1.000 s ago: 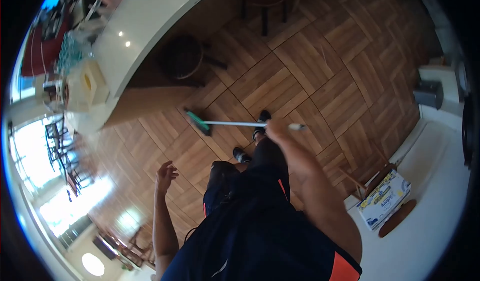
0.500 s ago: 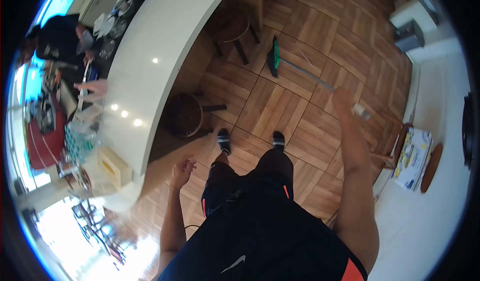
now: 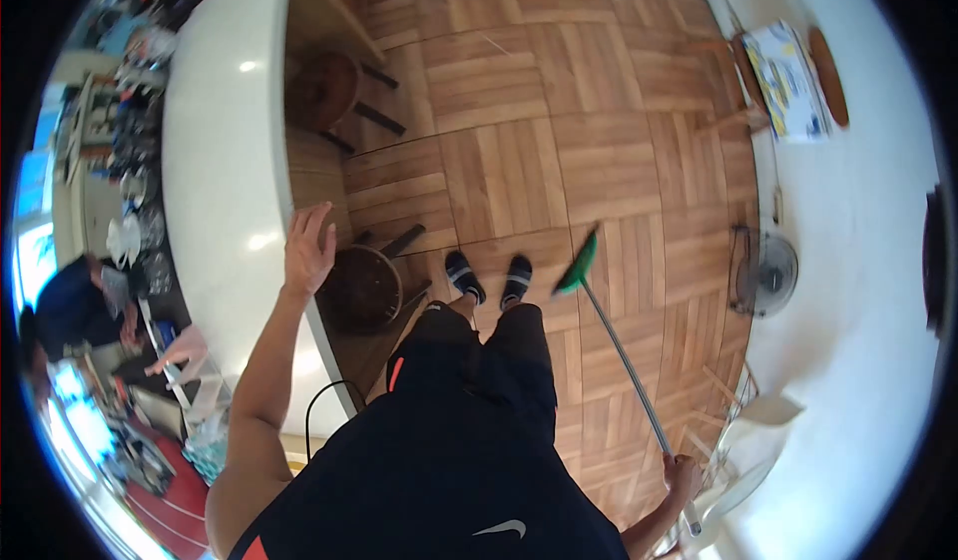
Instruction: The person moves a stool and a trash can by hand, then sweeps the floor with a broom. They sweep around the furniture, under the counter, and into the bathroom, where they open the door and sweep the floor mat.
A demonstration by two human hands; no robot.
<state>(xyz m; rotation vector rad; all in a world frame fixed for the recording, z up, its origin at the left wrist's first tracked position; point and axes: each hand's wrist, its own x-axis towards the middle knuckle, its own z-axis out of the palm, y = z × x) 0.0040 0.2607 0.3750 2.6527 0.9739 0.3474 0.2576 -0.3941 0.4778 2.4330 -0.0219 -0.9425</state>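
A broom with a grey handle and a green head slants across the floor to the right of my feet. My right hand, low at the right, is wrapped round the upper part of its handle. The dark bristles are down on the wood-patterned floor. My left hand is raised with its fingers apart and holds nothing. In this view it overlaps the edge of the white counter, just above a round wooden stool.
Another stool stands farther along the counter. Along the right wall are a chair bearing a patterned box, a round fan and a pale chair. Behind the counter, at the left, a person is among many items.
My view has turned to the right. The broom has swung from out in front to my right side, still in my right hand. My left hand has risen towards the counter edge.
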